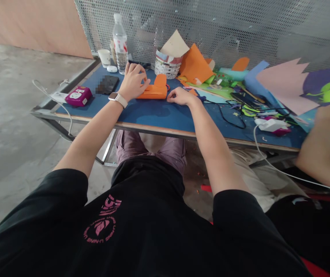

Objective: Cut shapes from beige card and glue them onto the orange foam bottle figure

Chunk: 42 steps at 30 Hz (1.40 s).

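Observation:
A folded orange paper piece (pixel 155 92) with a rounded flap standing up at its back lies on the blue tabletop in front of me. My left hand (pixel 134 81), with a white-banded watch on the wrist, is over its left end. The fingers are bent and apart, and the thumb side is close to the paper; whether it touches cannot be told. Just past the right end of the paper, my right hand (pixel 179 96) is low at the table with fingertips pressed together. Anything between those fingertips is too small to make out.
Behind stand a water bottle (pixel 120 46), a paper cup (pixel 104 58) and a woven paper basket (pixel 167 65). At left are a black phone (pixel 109 84) and a purple box (pixel 79 96). Coloured paper, scraps and cables crowd the right, beside another person's arm (pixel 322 142).

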Each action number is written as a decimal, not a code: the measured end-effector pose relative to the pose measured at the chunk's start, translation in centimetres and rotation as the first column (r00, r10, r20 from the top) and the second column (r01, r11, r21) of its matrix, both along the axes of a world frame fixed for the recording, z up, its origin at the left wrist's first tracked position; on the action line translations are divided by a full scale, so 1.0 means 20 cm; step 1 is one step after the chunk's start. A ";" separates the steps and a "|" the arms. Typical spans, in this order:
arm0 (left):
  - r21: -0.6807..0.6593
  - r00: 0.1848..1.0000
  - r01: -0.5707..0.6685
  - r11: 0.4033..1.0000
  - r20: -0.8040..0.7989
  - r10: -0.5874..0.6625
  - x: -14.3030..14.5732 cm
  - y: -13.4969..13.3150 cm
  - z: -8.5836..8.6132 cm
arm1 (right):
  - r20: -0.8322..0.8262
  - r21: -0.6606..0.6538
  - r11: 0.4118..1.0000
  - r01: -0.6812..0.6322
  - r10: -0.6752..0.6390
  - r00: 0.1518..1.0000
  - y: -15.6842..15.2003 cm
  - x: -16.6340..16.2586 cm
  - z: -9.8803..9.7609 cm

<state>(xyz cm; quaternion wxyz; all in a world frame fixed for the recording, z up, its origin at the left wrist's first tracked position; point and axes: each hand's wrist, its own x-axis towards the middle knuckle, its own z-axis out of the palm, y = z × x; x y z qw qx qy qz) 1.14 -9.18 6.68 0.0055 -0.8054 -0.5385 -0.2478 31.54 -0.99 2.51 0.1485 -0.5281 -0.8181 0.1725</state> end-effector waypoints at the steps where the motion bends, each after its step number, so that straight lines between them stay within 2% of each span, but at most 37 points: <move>1: 0.005 1.000 -0.008 1.000 0.023 0.008 0.01 -0.02 0.02 | -0.002 -0.001 1.000 0.002 -0.002 1.000 0.00 0.00 0.00; 3: 0.032 0.998 0.008 0.999 0.067 -0.010 0.01 -0.04 0.02 | -0.006 0.000 1.000 0.005 -0.005 1.000 0.00 0.00 0.00; 9: 0.128 0.989 0.022 0.992 0.145 -0.041 -0.01 0.06 -0.06 | -0.003 0.011 1.000 0.012 -0.012 1.000 -0.02 -0.01 -0.01; 16: 0.071 0.991 0.032 0.997 0.127 -0.041 -0.01 -0.01 0.01 | 0.082 0.037 0.999 -0.025 0.021 0.996 -0.02 -0.02 -0.01; 20: 0.037 0.997 -0.012 0.999 0.074 0.009 -0.02 0.02 -0.02 | 0.075 0.061 0.998 -0.018 0.013 0.997 -0.02 0.00 -0.02; 23: 0.064 0.991 -0.026 0.998 0.131 0.017 -0.02 0.11 -0.07 | 0.013 0.084 0.996 0.011 -0.012 1.000 -0.03 0.03 0.00; 24: 0.057 0.991 0.011 0.998 0.131 -0.018 -0.01 0.15 -0.08 | -0.011 0.092 0.995 0.025 -0.024 1.000 -0.04 0.04 0.00; 26: 0.048 0.986 -0.002 0.999 0.165 -0.006 0.00 0.22 -0.08 | -0.062 0.105 0.993 0.061 -0.055 0.997 -0.05 0.06 0.02; 30: -0.149 0.978 0.086 0.985 0.199 -0.055 0.04 0.32 -0.01 | -0.187 0.077 0.989 0.124 -0.108 0.976 -0.05 0.06 0.03; 32: -0.199 0.978 0.104 0.974 0.197 -0.064 0.07 0.33 0.02 | -0.257 0.060 0.990 0.126 -0.106 0.961 -0.04 0.05 0.02; 34: -0.196 0.981 0.112 0.974 0.178 -0.077 0.09 0.33 0.02 | -0.332 0.066 0.993 0.102 -0.074 0.940 -0.03 0.04 0.01; 39: -0.154 0.976 0.173 0.973 0.158 -0.149 0.09 0.30 -0.03 | -0.528 0.101 0.995 -0.026 0.075 0.846 0.02 0.04 -0.06; 42: -0.149 0.975 0.188 0.971 0.145 -0.166 0.08 0.28 -0.04 | -0.581 0.145 0.989 -0.031 0.110 0.806 0.06 0.05 -0.08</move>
